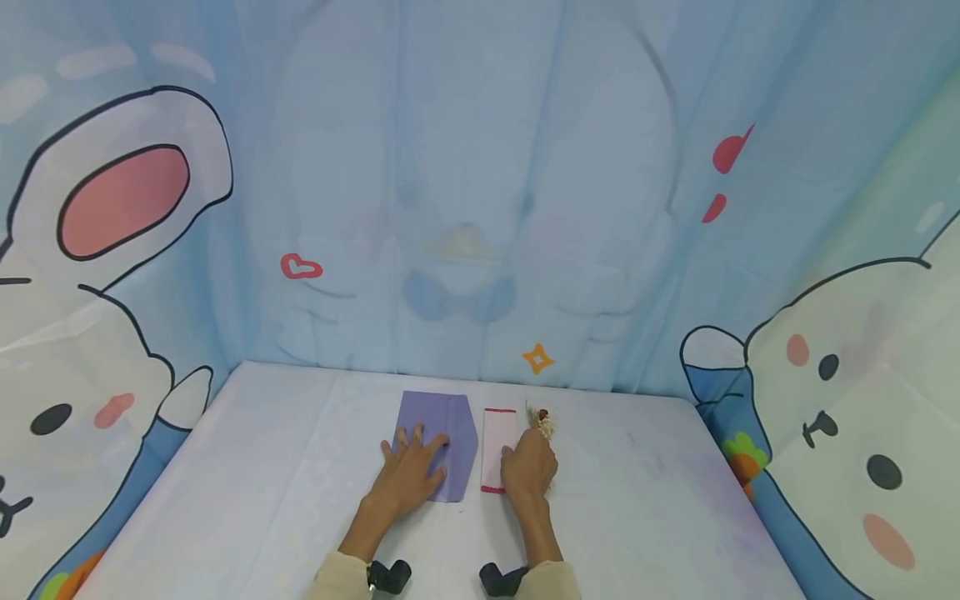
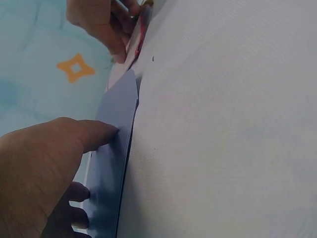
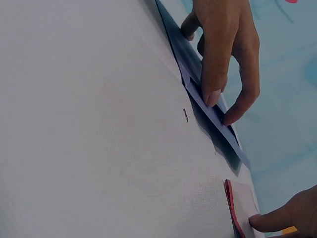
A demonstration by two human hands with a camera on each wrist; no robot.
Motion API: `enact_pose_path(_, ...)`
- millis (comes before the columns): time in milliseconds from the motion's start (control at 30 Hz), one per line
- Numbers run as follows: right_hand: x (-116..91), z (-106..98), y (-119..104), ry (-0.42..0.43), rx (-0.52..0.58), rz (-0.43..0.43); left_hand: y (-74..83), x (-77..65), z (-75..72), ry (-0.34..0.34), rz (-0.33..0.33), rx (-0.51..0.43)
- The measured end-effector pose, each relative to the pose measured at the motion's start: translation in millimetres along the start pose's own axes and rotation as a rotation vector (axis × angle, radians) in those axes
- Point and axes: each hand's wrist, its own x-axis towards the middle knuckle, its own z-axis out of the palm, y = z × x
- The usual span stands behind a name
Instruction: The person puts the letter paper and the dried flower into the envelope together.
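Note:
A purple envelope [image 1: 459, 446] lies on the white table, its pointed flap edge towards the right. My left hand [image 1: 408, 475] rests on it with fingers spread, and the thumb presses near its edge in the left wrist view. Just to the right is a pale card [image 1: 492, 433] with red strips along two ends. My right hand [image 1: 530, 464] grips this card at its right side, the thumb [image 3: 267, 221] on top; its curled fingers are partly hidden. Beyond those knuckles a small bunch of dried flowers [image 1: 542, 419] sticks out, with its middle covered by the hand.
The white table [image 1: 637, 492] reaches back to a light blue curtain [image 1: 465, 167] printed with cartoon animals. A tiny dark speck [image 3: 185, 115] lies on the cloth near the envelope. Black wrist cameras [image 1: 390, 575] sit on both wrists.

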Motion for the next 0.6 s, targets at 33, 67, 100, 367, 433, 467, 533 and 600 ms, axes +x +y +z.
enact_pose_path(33,-0.2,0.4,0.6,0.009,0.012,0.004,0.1,-0.1,0.1,0.0,0.002,0.001)
enact_pose_path(67,-0.1,0.2,0.9,0.016,0.028,0.011,0.3,-0.4,-0.2,-0.001,0.004,0.002)
enact_pose_path(100,0.1,0.2,1.3,0.024,0.046,0.017,0.3,-0.6,-0.7,-0.001,0.005,-0.001)
enact_pose_path(367,6.4,-5.6,4.5,0.074,0.163,0.093,0.0,-1.4,-2.1,0.001,0.014,-0.007)
enact_pose_path(433,6.8,-9.4,4.0,0.075,0.179,0.11,-0.3,-1.7,-1.3,-0.001,0.012,0.003)
enact_pose_path(467,7.2,-10.9,3.9,0.074,0.188,0.121,-0.5,-1.9,-0.8,-0.002,0.011,0.006)
enact_pose_path(533,7.9,-14.1,3.5,0.07,0.217,0.154,-0.3,-2.0,-0.2,-0.004,0.009,0.01)
enact_pose_path(600,8.7,-17.2,3.6,0.07,0.265,0.188,0.1,-1.7,0.1,-0.002,0.009,0.008)
